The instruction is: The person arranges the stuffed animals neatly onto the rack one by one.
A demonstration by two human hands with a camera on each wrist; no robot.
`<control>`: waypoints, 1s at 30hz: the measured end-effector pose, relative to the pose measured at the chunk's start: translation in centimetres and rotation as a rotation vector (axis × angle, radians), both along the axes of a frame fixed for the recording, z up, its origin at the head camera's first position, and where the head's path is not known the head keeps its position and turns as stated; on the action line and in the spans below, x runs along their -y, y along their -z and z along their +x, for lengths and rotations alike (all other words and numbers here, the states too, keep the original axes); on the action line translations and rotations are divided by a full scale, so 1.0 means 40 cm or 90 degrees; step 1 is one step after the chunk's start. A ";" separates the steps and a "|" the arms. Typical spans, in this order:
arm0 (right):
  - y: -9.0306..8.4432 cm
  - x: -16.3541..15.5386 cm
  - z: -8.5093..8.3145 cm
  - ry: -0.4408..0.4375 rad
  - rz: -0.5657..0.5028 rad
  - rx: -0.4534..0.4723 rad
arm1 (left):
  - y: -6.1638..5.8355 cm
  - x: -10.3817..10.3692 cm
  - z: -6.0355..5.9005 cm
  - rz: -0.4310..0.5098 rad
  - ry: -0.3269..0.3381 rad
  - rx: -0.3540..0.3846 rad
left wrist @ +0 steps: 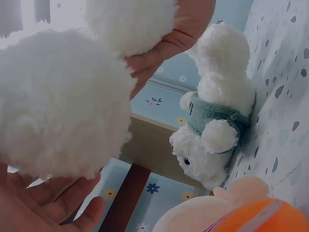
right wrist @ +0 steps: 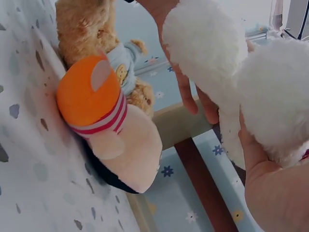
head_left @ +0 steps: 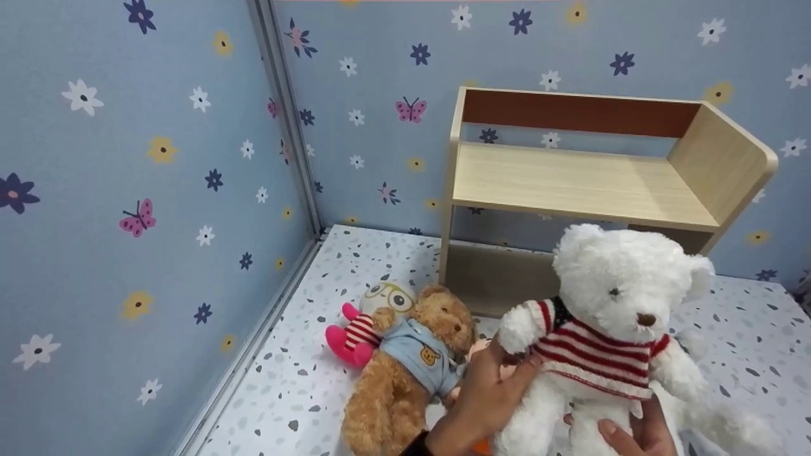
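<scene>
A white teddy bear [head_left: 608, 316] in a red-and-white striped sweater is held upright above the speckled floor [head_left: 279, 392]. My left hand [head_left: 500, 373] grips its side under the arm, fingers curled into the fur. My right hand [head_left: 624, 434] holds it from below at the legs, thumb on the front. In the left wrist view the bear's white fur [left wrist: 63, 101] fills the frame between both hands. The right wrist view shows my right palm [right wrist: 270, 188] cupping a white leg [right wrist: 280, 92].
A brown bear [head_left: 412, 361] in a blue shirt lies left of my hands, beside a goggle-eyed plush [head_left: 374, 310] with pink limbs. A peach and orange plush [right wrist: 106, 125] and a white bear in a green sweater [left wrist: 217, 130] lie on the floor. A wooden shelf [head_left: 589, 183] stands behind.
</scene>
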State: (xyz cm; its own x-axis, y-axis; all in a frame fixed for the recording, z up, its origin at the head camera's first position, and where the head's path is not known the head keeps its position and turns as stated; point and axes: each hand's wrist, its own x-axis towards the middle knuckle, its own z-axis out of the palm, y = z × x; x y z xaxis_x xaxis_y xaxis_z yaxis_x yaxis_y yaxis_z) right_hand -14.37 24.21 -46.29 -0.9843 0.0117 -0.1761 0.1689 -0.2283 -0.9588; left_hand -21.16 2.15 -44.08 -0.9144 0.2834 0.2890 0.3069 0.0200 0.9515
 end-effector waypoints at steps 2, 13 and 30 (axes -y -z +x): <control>-0.009 -0.003 0.004 0.003 0.007 0.008 | -0.004 0.001 -0.002 0.003 0.007 -0.004; -0.051 -0.027 0.011 0.009 0.035 0.020 | -0.008 0.011 -0.010 0.042 0.040 -0.017; -0.174 -0.017 -0.013 0.000 0.037 -0.058 | 0.007 0.014 -0.014 0.035 0.106 -0.031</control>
